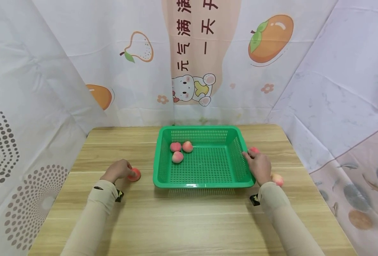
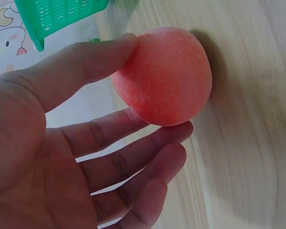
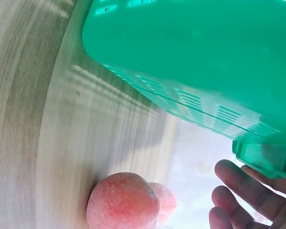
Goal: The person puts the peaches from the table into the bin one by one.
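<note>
On the left of the table, my left hand (image 1: 118,171) pinches a red-pink peach (image 2: 169,76) between thumb and fingers, low over the wood. At the right side of a green plastic basket (image 1: 205,185), my right hand (image 1: 260,168) grips the rim, the thumb on its inner side and the other fingers (image 3: 250,186) outside below it. The thumb is hidden in the right wrist view. Inside the basket, three peaches (image 1: 177,157) sit toward the left. Outside it, one peach (image 1: 254,150) lies just beyond my right hand and a paler peach (image 1: 277,179) beside that wrist.
The basket stands toward the back of a light wooden table (image 1: 189,224). Behind the table and along both sides hang printed curtains (image 1: 137,81). Dark wrist straps (image 1: 120,195) show at both cuffs.
</note>
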`<state>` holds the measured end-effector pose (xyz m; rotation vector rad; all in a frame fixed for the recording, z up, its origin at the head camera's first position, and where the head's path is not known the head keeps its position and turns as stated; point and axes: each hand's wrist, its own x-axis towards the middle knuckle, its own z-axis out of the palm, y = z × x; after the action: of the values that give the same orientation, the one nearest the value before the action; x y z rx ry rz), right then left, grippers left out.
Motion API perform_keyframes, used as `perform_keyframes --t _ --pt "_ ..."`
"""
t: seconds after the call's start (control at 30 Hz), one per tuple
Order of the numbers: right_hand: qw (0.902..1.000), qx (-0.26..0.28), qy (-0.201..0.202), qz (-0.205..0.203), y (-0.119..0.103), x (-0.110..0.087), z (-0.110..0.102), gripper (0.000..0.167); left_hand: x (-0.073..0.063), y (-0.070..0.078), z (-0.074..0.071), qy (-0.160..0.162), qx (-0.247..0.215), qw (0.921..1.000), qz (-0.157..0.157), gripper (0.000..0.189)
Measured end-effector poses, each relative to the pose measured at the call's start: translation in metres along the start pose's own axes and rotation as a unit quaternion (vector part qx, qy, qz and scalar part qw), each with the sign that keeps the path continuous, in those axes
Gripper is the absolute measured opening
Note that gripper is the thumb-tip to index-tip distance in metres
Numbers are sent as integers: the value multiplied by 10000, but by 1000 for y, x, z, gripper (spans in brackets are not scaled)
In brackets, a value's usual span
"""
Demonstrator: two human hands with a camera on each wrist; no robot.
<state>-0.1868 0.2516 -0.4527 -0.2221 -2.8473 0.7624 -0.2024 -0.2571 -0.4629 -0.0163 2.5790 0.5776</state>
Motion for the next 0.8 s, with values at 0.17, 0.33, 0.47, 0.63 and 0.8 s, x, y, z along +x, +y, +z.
perform_keyframes --t 0.17,0.33,0.47,0.63,0.8 --pt "10000 12 69 -32 2 0 1 42 0 1 1 -5 24 10000 24 41" --pt "9999 19 106 -70 2 0 2 42 0 2 2 -36 -86 10000 29 42" --pt "9999 17 84 -55 2 0 2 42 1 3 3 -75 -176 9998 28 44" --pt "9999 -34 96 -22 3 0 2 41 1 3 3 -45 -174 9998 32 42" --pt "9999 -46 155 -49 3 0 3 40 1 3 3 5 -166 9999 40 42"
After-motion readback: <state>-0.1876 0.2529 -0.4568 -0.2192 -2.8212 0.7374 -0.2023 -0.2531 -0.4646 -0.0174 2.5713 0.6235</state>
